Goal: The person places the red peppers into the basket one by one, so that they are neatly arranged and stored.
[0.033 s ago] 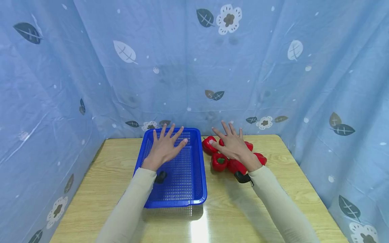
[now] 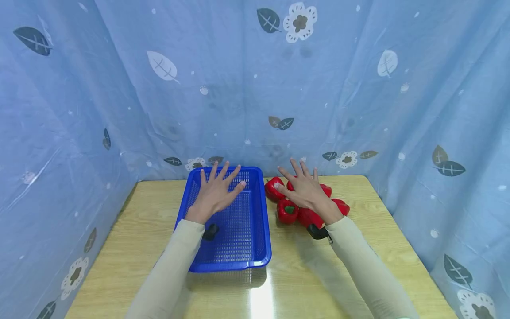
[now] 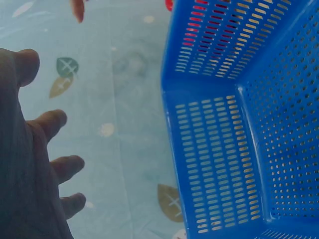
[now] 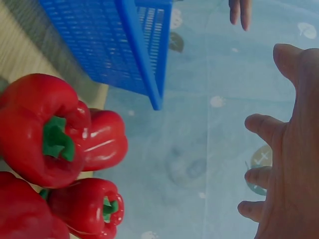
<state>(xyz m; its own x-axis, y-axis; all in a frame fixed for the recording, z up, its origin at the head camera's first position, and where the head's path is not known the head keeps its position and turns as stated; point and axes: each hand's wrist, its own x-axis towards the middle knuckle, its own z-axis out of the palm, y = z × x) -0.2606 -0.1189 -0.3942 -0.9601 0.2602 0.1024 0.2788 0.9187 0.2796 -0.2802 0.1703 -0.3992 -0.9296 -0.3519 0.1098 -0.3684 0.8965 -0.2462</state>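
On my head feed I see a slight shift: the basket (image 2: 227, 266), peppers (image 2: 287, 212), bench (image 2: 119, 248) and curtain (image 2: 223, 110) all appear a touch higher than before, the upper-left leaf (image 2: 33, 40) also slightly further left.

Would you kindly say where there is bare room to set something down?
The table is bare left of the blue basket, between it and the curtain; also right of the red peppers, toward the table's right edge. Also free: in front of the peppers, between basket and right sleeve. The peppers, partly behind the right hand, crowd the basket's right side.
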